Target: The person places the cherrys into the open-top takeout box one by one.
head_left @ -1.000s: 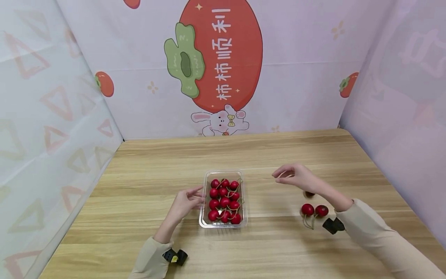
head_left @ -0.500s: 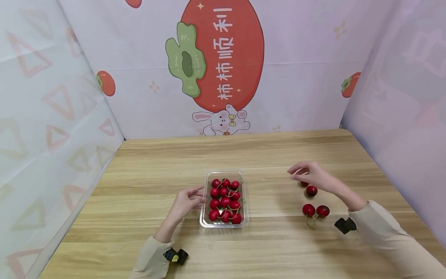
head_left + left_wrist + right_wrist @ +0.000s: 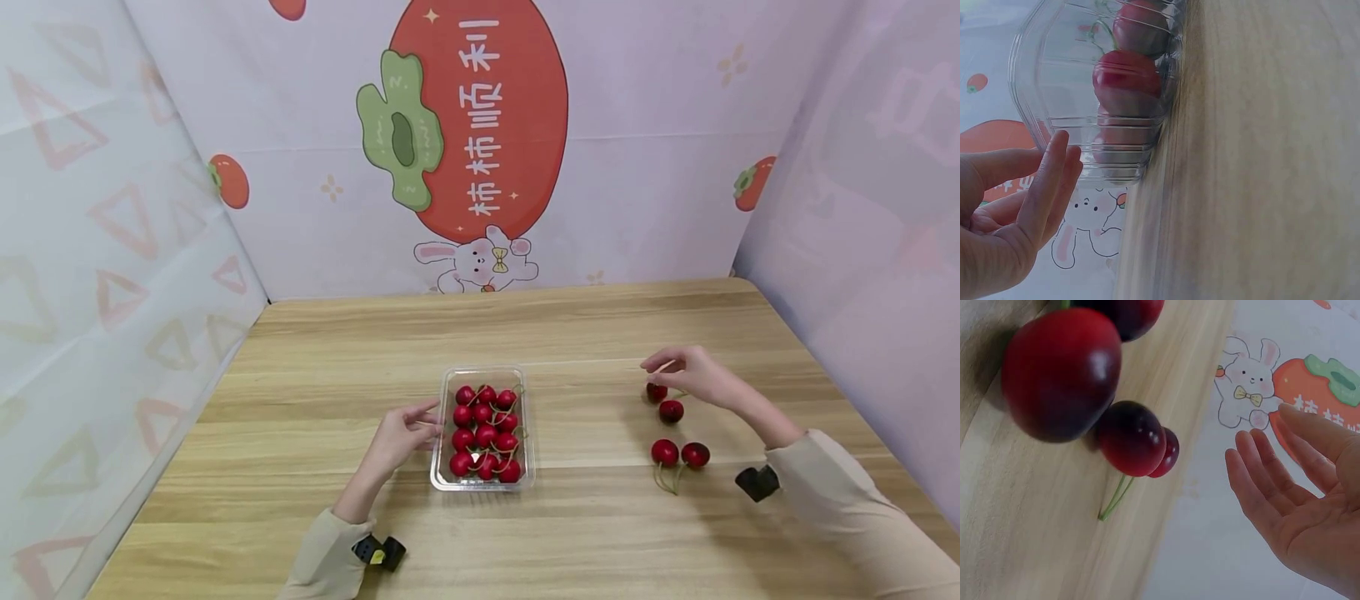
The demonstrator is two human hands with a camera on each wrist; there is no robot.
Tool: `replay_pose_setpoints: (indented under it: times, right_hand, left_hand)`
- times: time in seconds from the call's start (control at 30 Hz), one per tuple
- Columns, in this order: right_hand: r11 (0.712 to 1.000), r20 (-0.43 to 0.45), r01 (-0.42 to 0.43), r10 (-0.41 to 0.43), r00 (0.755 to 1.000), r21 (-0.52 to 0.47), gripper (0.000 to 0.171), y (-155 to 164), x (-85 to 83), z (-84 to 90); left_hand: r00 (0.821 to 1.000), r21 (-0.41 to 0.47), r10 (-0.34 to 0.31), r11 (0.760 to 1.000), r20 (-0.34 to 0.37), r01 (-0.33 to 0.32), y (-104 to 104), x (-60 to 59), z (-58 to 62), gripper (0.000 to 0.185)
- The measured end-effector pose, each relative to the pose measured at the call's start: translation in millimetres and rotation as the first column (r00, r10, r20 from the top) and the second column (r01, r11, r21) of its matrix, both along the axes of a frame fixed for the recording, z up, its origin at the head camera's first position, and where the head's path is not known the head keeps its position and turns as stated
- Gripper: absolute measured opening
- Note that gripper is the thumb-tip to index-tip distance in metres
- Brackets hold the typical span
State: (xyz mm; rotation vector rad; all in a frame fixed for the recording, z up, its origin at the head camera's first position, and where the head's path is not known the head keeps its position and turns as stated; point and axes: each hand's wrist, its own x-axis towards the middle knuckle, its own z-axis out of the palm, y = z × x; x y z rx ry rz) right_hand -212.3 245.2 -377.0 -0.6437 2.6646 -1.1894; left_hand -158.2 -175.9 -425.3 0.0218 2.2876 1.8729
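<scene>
four loose cherries point(image 3: 671, 411) lie on the wooden table point(image 3: 570, 533) well to the right of the clear plastic tray point(image 3: 528, 433), two nearer the table's front edge, two farther back. the tray, at mid-table, is packed with more red cherries. the left hand point(image 3: 401, 435) rests at the tray's left wall; its wrist view shows straight fingers point(image 3: 1047, 178) against the ribbed plastic, curled round nothing, a contact the head view leaves unclear. the right hand point(image 3: 693, 372) hovers just over the farthest loose cherry, on the side away from the tray. from the head it looks half-curled, but its wrist view shows the palm open, fingers point(image 3: 1260, 481) spread, holding nothing, apart from the fruit.
</scene>
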Motion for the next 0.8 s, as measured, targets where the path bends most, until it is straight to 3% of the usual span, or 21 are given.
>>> replay_pose_setpoints:
  times: [0.8]
  right_hand:
    - [0.996,-0.062,0.015,-0.010,0.998,0.084,0.020,30.3,-13.5,-22.8]
  left_hand:
    - [1.000,0.011,-0.015,1.000,-0.001,0.015,-0.6,0.6,0.5,0.044]
